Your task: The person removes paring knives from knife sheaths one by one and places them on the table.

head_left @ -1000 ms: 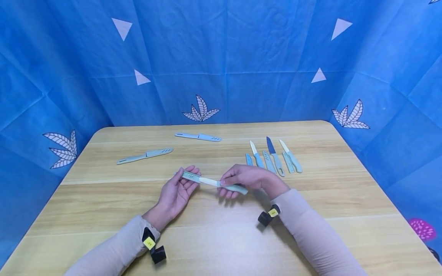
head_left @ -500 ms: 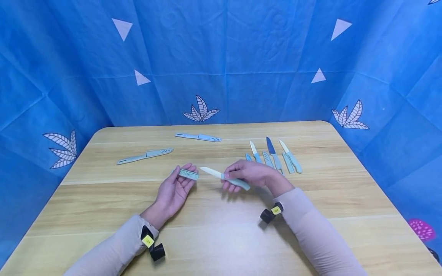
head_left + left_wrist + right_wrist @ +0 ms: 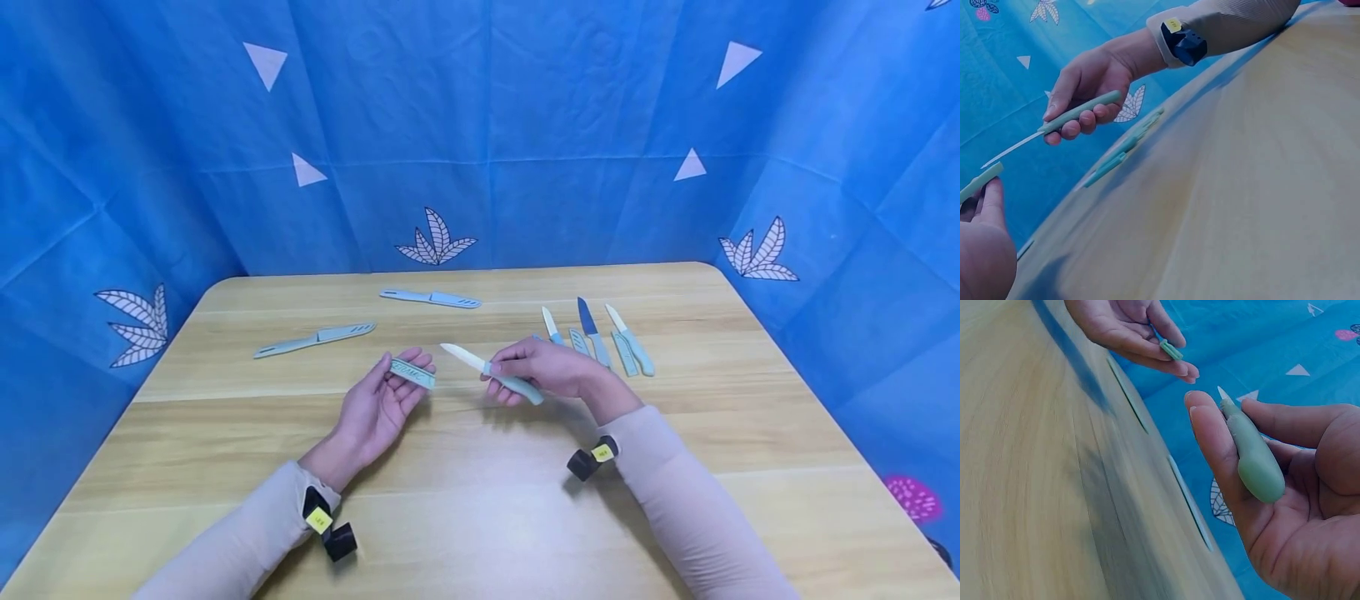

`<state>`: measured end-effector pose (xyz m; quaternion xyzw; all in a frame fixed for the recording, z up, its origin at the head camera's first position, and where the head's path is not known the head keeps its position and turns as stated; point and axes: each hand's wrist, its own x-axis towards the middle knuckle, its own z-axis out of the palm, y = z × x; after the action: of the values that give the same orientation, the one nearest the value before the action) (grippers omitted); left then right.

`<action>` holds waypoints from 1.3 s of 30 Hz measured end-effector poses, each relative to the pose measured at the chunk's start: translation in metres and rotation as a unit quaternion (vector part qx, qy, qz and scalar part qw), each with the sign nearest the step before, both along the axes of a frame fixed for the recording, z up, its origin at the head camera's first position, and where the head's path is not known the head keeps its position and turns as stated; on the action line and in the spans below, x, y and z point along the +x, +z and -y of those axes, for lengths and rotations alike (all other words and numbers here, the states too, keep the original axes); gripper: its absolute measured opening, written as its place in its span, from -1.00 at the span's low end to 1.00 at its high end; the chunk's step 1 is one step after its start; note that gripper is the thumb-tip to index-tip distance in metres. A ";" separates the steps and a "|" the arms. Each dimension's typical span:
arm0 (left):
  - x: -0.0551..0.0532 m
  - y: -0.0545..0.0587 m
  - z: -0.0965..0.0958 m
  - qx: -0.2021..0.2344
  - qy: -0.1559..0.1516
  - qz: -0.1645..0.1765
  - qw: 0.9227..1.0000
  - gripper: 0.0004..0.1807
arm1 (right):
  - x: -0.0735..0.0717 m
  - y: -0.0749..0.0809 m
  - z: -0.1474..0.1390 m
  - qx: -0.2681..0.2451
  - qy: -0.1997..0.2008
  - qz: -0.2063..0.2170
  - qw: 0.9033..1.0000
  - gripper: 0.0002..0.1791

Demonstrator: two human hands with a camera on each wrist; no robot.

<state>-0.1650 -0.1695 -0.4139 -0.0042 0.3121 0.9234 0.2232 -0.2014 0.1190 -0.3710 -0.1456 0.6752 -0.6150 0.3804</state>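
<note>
My left hand (image 3: 375,415) is palm up and holds a pale green knife sheath (image 3: 412,372) under its thumb, across the fingers. The sheath's near end points right. In my right hand (image 3: 546,367), thumb and fingers grip the pale green handle of a small white-bladed paring knife (image 3: 517,387). Its bare blade (image 3: 465,357) points left, with the tip just apart from the sheath. The left wrist view shows the blade (image 3: 1013,150) slanting down toward the sheath (image 3: 982,181). Both hands are above the table.
Two sheathed knives (image 3: 315,340) (image 3: 431,298) lie at the left and back of the wooden table (image 3: 465,517). Beyond my right hand lie a dark-bladed knife (image 3: 588,318), two white-bladed knives (image 3: 550,320) (image 3: 633,346) and loose sheaths (image 3: 624,354). A blue curtain (image 3: 562,208) stands behind.
One second ago the blade lay in line with the sheath, its tip end at the sheath's mouth. The knife has since come away rightward, and its blade now tilts up to the left.
</note>
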 end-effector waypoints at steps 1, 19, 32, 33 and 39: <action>-0.001 0.001 0.000 -0.004 -0.001 -0.002 1.000 -0.44 | 0.000 0.001 0.000 -0.001 -0.001 -0.002 1.000 -0.59; -0.019 0.012 -0.002 -0.041 -0.014 -0.021 0.999 -0.50 | -0.010 0.013 -0.003 0.034 -0.063 -0.039 0.997 -0.62; -0.035 0.024 -0.004 -0.071 -0.016 -0.017 0.997 -0.56 | -0.017 0.021 -0.003 0.043 -0.104 -0.048 0.992 -0.71; -0.036 0.024 -0.005 -0.076 -0.017 -0.017 0.997 -0.57 | -0.018 0.021 -0.003 0.045 -0.105 -0.048 0.992 -0.70; -0.045 0.029 -0.008 -0.110 -0.031 -0.029 0.993 -0.53 | -0.021 0.022 -0.004 0.053 -0.110 -0.055 0.991 -0.66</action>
<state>-0.2100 -0.1613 -0.3847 0.0077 0.4182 0.8760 0.2403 -0.2226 0.1234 -0.3493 -0.0842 0.7385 -0.6078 0.2796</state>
